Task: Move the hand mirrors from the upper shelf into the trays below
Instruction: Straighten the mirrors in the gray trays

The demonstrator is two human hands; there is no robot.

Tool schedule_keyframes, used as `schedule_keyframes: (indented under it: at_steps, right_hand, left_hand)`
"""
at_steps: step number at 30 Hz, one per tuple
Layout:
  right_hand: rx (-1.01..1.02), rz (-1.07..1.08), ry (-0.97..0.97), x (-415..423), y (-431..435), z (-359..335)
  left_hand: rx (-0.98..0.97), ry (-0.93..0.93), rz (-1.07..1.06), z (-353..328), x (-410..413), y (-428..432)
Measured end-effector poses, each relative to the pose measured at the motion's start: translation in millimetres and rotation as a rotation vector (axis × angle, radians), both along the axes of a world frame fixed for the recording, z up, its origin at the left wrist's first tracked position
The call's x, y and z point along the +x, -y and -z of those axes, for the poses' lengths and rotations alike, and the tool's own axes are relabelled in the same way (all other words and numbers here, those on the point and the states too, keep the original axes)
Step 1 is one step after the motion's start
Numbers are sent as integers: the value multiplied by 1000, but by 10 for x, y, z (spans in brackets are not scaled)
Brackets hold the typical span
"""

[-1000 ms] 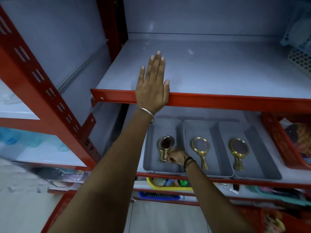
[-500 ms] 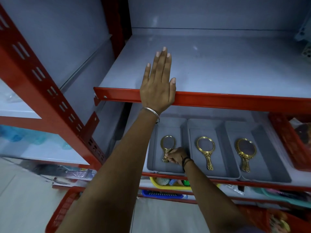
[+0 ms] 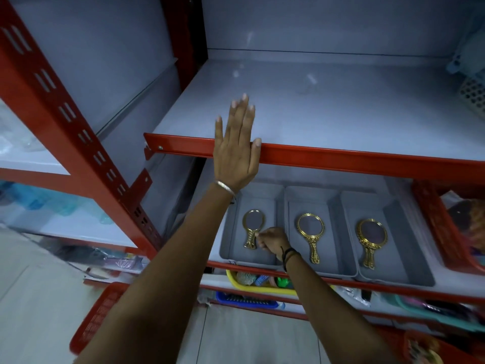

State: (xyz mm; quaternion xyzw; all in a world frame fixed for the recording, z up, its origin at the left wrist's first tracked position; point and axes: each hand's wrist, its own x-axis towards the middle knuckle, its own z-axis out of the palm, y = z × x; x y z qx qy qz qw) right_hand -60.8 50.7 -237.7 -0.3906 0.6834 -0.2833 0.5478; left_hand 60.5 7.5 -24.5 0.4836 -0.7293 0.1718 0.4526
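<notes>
Three gold hand mirrors lie in three grey trays on the lower shelf. The left mirror [image 3: 252,227] lies flat in the left tray [image 3: 231,232]. My right hand [image 3: 271,240] is curled beside its handle, fingertips touching it. The middle mirror [image 3: 311,235] rests in the middle tray [image 3: 338,232], and the right mirror [image 3: 370,240] in the right tray [image 3: 404,245]. My left hand [image 3: 236,151] lies flat and open on the red front edge of the upper shelf [image 3: 341,158], whose grey surface shows no mirrors.
A red basket [image 3: 435,227] stands right of the trays. A pale perforated basket [image 3: 472,93] sits at the upper shelf's far right. Below are a yellow bin [image 3: 236,283], a blue bin [image 3: 246,302] and more red baskets. A red upright [image 3: 65,122] runs at left.
The left mirror went from tilted up in my right hand to lying flat in the left tray. My left hand stayed on the shelf edge. The view shifted slightly.
</notes>
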Motion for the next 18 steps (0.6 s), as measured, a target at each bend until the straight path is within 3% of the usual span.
schedule_keyframes:
  at_steps: [4,7,9,14,18]
  right_hand:
    - [30,12,31,-110,73,-47]
    - [53,4,49,-149,159,-21]
    - [38,-48,-14,-127,190,15]
    - [9,-153,-169,-58,324,61]
    - [9,-238,-298,-46,465,112]
  left_hand:
    - [-29,141,126,661,-18,-334]
    - [78,84,198,1099,-5,-550]
    - [297,-40,146,1294,2,-583]
    - [1192,-291,-137,1564,-60,-283]
    - [1467,-180,-216,1691,-101,-73]
